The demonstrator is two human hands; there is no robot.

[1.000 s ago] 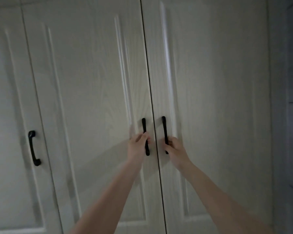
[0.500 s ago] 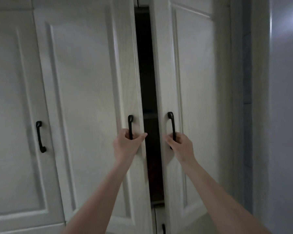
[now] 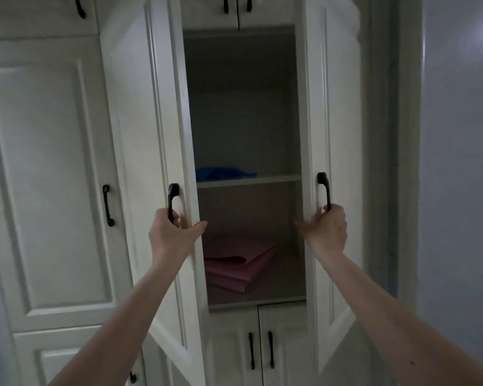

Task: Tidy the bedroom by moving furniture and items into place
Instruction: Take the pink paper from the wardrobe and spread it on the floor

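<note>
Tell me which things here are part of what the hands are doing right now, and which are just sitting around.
In use:
left hand gripping left door handle
right hand gripping right door handle
both wardrobe doors, swung open

Just there:
pink folded cloth, lower shelf
blue item, upper shelf
shut door on the left
lower doors

Wardrobe opening between left door and right door is wide, free passage straight in. Upper compartment mostly free; blue item low at 9 o'clock on the shelf. Lower compartment: folded pink cloth fills floor from 9 to 6 o'clock, free room above it and at 3 o'clock.
</note>
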